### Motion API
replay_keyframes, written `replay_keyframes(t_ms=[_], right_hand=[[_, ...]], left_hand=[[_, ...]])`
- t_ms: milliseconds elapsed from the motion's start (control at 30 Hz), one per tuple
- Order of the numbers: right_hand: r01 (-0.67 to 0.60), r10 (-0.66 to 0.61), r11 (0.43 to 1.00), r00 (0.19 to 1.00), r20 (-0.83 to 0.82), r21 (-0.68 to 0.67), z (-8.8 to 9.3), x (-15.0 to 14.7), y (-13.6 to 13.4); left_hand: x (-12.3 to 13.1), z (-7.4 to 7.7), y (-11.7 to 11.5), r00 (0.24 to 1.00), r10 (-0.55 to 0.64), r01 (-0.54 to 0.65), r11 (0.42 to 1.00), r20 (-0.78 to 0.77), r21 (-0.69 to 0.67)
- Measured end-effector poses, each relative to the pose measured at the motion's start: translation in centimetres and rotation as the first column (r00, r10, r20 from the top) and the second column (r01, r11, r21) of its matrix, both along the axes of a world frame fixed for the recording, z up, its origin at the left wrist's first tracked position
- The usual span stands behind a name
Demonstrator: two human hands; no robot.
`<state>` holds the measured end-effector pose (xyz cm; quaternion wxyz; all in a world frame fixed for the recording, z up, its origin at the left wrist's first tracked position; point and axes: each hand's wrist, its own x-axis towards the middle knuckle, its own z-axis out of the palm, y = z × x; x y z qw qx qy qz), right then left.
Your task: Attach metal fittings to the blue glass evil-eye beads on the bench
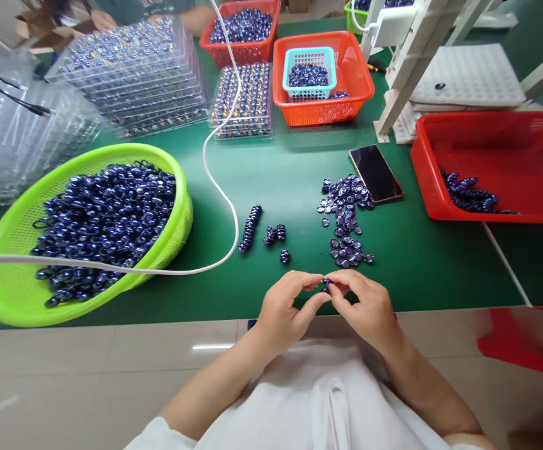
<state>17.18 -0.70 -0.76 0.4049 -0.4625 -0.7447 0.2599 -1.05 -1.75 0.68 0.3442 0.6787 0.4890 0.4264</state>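
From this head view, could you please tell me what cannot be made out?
All head view.
The dark piece: too small, mostly covered by the left hand and right hand.
Red bin: cut off by the right edge.
Clear trays, far left: blurred.

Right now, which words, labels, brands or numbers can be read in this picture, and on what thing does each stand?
No text is readable.
Print on the shirt of the person at the top edge: cut off, too blurred to read.
Phone: screen dark, no text.
Dark piece pinched between left hand and right hand: too small to show any mark.
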Motion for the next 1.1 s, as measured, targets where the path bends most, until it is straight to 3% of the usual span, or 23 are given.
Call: replay_keyframes(t_ms=[133, 267, 400, 500, 600, 767, 900, 1100], right_hand=[[0.0, -0.03, 0.975, 0.991, 0.132, 0.223, -0.2, -0.2, -0.2], [-0.002, -0.031, 0.966, 0.992, 0.124, 0.257, -0.1, -0.3, -0.3], [-0.081, 0.073, 0.986, 0.996, 0.059, 0.145, 0.2, -0.1, -0.4], [-0.158, 0.147, 0.98, 0.985, 0.094, 0.124, 0.2, 0.2, -0.4], [-0.181, 0.156, 0.971, 0.975, 0.157, 0.156, 0.1, 0.5, -0.3], [-0.213, 0.164, 0.956, 0.957, 0.239, 0.201, -0.1, 0.7, -0.3], [-0.247, 0.189, 0.94, 0.952, 0.242, 0.236, -0.3, 0.4, -0.4], [-0.249, 0.193, 0.927, 0.958, 0.213, 0.28, -0.6, 0.1, -0.8]], left_hand=[[0.5, -0.3, 0.1, 0.987, 0.078, -0.04, 0.964, 0.137, -0.264], [0.3, -0.3, 0.9, 0.886, 0.182, 0.135, 0.779, 0.426, -0.612], [-0.2, -0.4, 1.5, 0.756, 0.234, 0.375, 0.61, 0.611, -0.698], [-0.4, -0.6, 1.5, 0.72, 0.26, 0.436, 0.552, 0.643, -0.711], [-0.4, -0.5, 1.3, 0.739, 0.224, 0.43, 0.57, 0.636, -0.7], [-0.4, -0.2, 0.6, 0.786, 0.076, 0.395, 0.702, 0.614, -0.593], [-0.1, 0.0, 0.4, 0.856, -0.086, 0.387, 0.76, 0.51, -0.522], [0.2, 0.1, 0.2, 0.877, -0.066, 0.343, 0.778, 0.476, -0.526]])
